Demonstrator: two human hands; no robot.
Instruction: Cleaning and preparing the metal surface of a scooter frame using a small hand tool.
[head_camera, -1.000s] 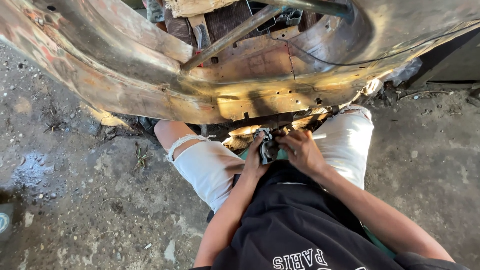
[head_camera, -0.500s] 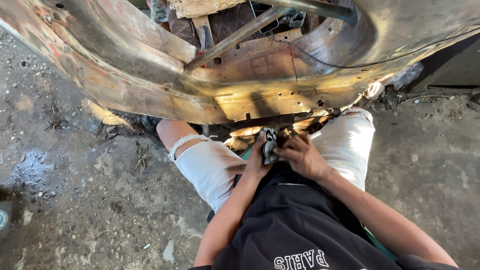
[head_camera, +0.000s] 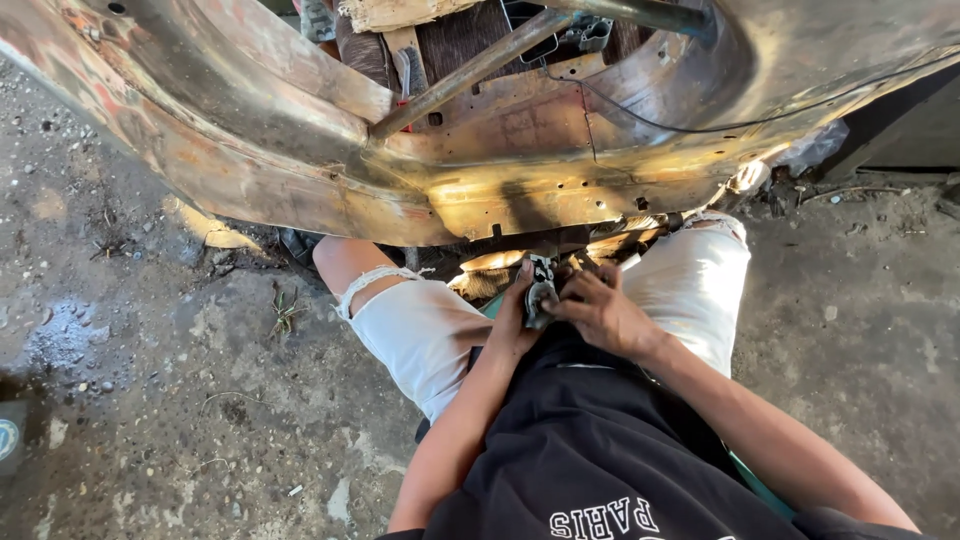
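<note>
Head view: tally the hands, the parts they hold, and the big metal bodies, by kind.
Hands: 2, left hand and right hand
Small grey metal part held between them: 1
Rusty metal body shell: 1
Total: 4

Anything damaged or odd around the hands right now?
Yes. The metal body shell above both hands is stripped, rusty and scorched. A wet patch stains the concrete floor. The small metal part held looks intact.

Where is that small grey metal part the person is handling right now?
In the head view, the small grey metal part sits just right of centre, gripped between the left hand and right hand, below the rusty car body.
</note>
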